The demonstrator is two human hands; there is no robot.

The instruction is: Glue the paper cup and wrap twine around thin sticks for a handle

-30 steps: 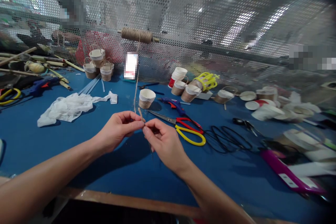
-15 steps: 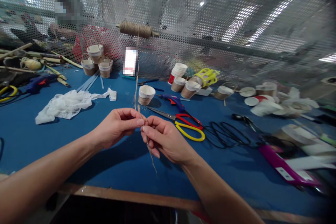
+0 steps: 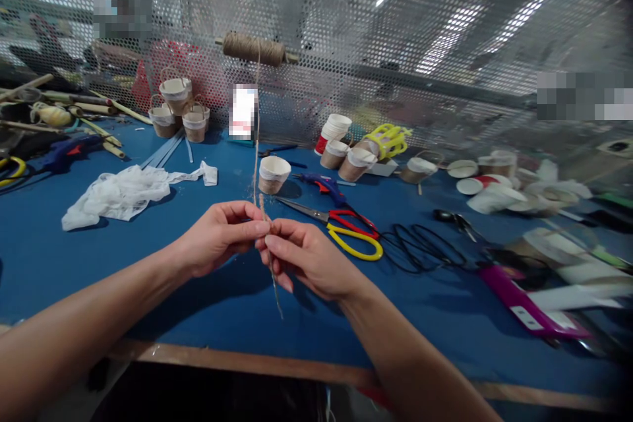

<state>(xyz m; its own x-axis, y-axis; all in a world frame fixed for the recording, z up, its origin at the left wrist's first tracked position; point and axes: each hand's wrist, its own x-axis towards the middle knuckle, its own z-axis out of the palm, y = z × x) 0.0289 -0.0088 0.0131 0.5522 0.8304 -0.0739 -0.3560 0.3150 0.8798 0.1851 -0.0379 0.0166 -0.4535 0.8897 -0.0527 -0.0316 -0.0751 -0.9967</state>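
Observation:
Both my hands meet over the front of the blue table, pinching brown twine (image 3: 257,138) between their fingertips. My left hand (image 3: 225,237) is closed on it with thumb and forefinger. Close against it, my right hand (image 3: 306,254) is closed too, and a loose twine end hangs below its fingers. From my fingers the strand runs up to a twine spool (image 3: 254,49) on a stick at the mesh panel. Just beyond my fingertips stands a small twine-wrapped cup (image 3: 274,175). Scissors (image 3: 341,227) with one red and one yellow handle lie right of it.
White lace cloth (image 3: 121,194) lies to the left, with small handled baskets (image 3: 178,95) behind. A blue glue gun (image 3: 324,188), black cable (image 3: 420,247) and magenta device (image 3: 524,303) lie to the right. More cups (image 3: 359,161) stand along the perforated metal panel (image 3: 346,26). A person is behind it.
The view has shifted slightly. My right hand has turned a little, and the hanging twine end has swung left and points more steeply down. Both hands keep their pinch.

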